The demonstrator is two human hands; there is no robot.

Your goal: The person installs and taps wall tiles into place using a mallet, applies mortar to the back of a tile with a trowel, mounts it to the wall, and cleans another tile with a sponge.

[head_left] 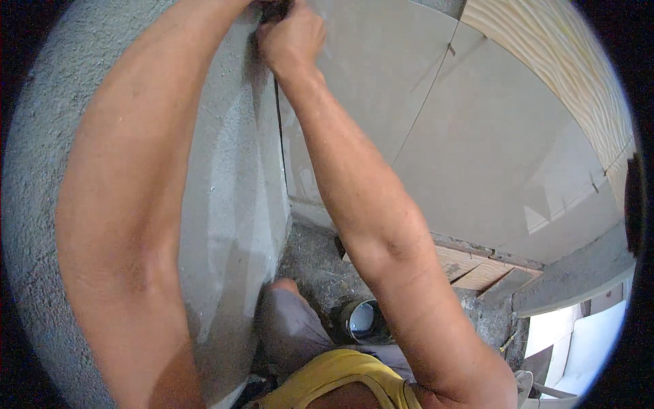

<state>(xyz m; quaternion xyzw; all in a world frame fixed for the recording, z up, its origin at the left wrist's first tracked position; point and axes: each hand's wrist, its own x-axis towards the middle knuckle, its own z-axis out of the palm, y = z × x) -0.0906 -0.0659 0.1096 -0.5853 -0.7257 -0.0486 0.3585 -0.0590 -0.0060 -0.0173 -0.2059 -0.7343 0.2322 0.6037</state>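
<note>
At the frame's top centre, my curled right hand (294, 39) meets a small dark object (275, 10) beside the large smooth grey tile (381, 75), whether pinching I cannot tell, my left hand out of view, and a loose hold could scratch the tile.
</note>
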